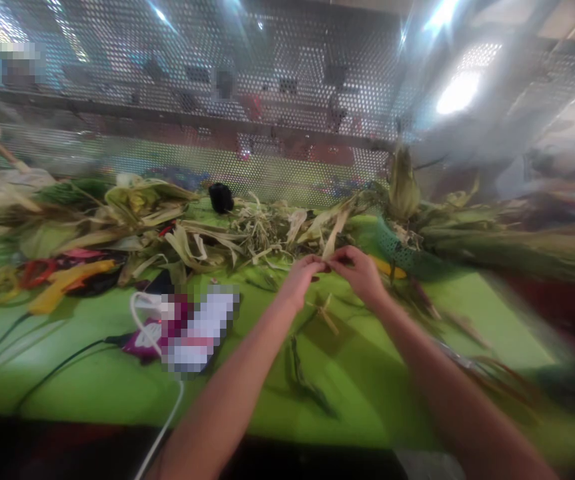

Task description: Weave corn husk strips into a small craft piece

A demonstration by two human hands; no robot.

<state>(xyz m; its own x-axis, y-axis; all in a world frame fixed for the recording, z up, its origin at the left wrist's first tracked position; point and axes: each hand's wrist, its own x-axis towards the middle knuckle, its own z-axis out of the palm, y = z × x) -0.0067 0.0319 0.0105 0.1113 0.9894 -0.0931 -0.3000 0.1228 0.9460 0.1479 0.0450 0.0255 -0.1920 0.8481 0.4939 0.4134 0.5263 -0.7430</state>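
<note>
Out over the green tabletop (337, 400), my left hand (297, 280) and my right hand (360, 272) meet fingertip to fingertip. Both are closed in a pinch on a pale dry corn husk strip (334, 239), which sticks up from between the fingers; its lower end is hidden by them. Just below the hands lies a small tied piece of straw-coloured husk (325, 313). Nearer me is a dark, withered leaf strip (307, 380). Behind my fingers, a heap of shredded husks (262, 230) spreads over the table.
To the left are a phone (205, 330), a purple power adapter (145, 339) with cords, and a yellow glue gun (70, 283). A green perforated basket (392, 243) with husks stands to the right. A perforated metal screen (277, 87) closes off the back.
</note>
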